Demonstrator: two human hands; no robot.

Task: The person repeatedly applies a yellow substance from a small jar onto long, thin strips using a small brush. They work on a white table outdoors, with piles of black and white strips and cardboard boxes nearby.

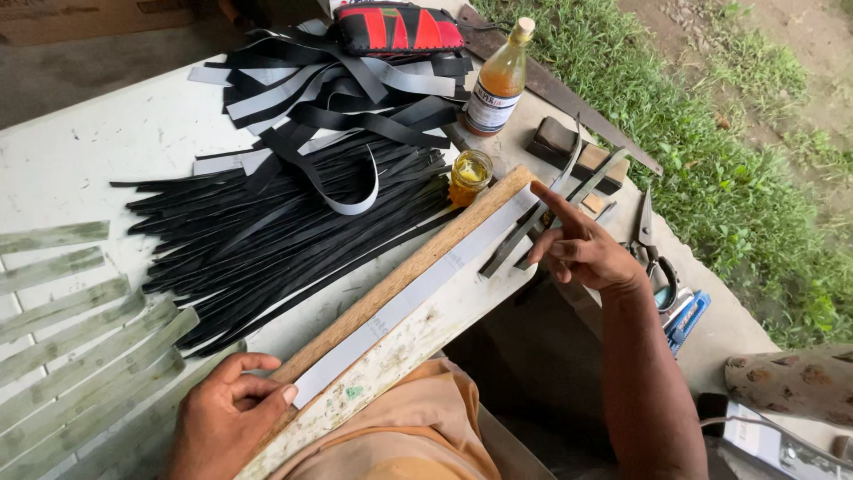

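White strip [418, 293] lying along a wooden board [391, 289] at the table edge, left hand [227, 418] pinning its 7 o'clock end with curled fingers, right hand [582, 249] fingertip-pressing its 2 o'clock end; black strips [284, 222] at 11 o'clock.

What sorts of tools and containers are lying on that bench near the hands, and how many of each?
Bottle with amber liquid: 1
Small glass jar of yellow liquid: 1
Scissors: 1
Long wooden board with a pale strip on it: 1
Dark block: 1
Red and black pouch: 1
Total: 6
The black strips are too many to count.
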